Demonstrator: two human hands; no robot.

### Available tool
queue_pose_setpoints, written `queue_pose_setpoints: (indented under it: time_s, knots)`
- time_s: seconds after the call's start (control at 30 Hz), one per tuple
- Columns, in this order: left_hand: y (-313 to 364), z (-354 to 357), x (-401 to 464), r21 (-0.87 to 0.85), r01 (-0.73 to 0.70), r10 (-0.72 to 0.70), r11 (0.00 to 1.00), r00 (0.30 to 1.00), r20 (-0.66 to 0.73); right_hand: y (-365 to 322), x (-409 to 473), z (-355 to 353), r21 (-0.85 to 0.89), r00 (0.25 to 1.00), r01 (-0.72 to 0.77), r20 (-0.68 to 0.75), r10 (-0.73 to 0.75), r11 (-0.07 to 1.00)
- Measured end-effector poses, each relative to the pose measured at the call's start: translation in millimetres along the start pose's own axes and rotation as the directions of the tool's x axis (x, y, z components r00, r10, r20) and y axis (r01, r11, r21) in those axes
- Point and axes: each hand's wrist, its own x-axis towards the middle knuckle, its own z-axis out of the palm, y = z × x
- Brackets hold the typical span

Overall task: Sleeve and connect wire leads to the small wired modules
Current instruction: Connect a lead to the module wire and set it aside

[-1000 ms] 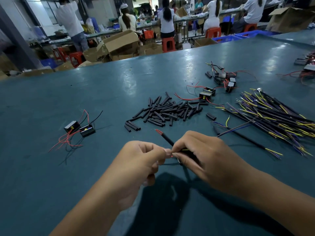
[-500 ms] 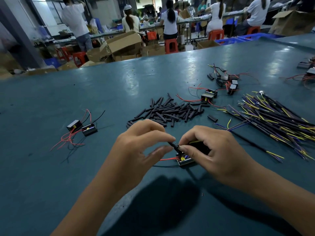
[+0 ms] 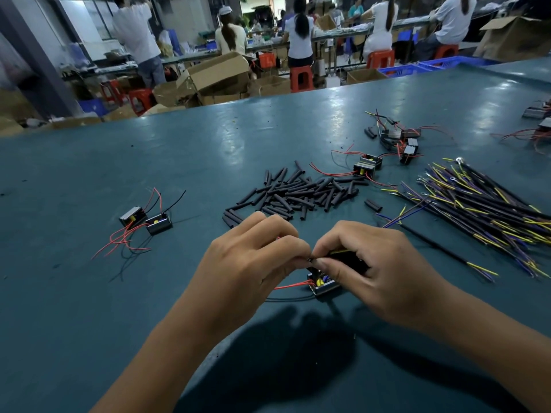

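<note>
Sleeve pile (image 3: 301,193) beyond hands (image 3: 250,260)

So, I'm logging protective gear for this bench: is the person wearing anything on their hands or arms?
No. The left hand and right hand are bare, with no gloves, rings or finger cots visible. Both forearms are uncovered as far as the picture shows: no sleeves, watch or wrist strap in view.
</note>
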Motion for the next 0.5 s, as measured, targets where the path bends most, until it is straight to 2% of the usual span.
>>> queue_pose_setpoints:
  time_s: [0.17, 0.33, 0.43, 0.5]
  knots:
    - [3.7, 0.7, 0.4, -0.061, 0.046, -0.042, 0.997, 0.998, 0.054, -0.6, 0.1, 2.9, -0.043, 0.999, 0.045, -0.012, -0.045, 0.998]
    - [12.9, -0.6, 0.6, -0.255, 0.311, -0.282, 0.915, 0.948, 0.145, -1.3, -0.6, 5.2, -0.104, 0.996, 0.081, -0.018, -0.083, 0.991]
    - [17.1, 0.5, 0.4, -0.383, 0.518, -0.449, 0.765, 0.855, 0.258, -0.8, -0.4, 6.7, -0.133, 0.995, 0.096, -0.016, -0.099, 0.987]
    - [18.3, 0.3, 0.7, -0.505, 0.648, -0.547, 0.571, 0.758, 0.355, -0.8, -0.4, 7.0, -0.138, 0.994, 0.104, -0.01, -0.107, 0.985]
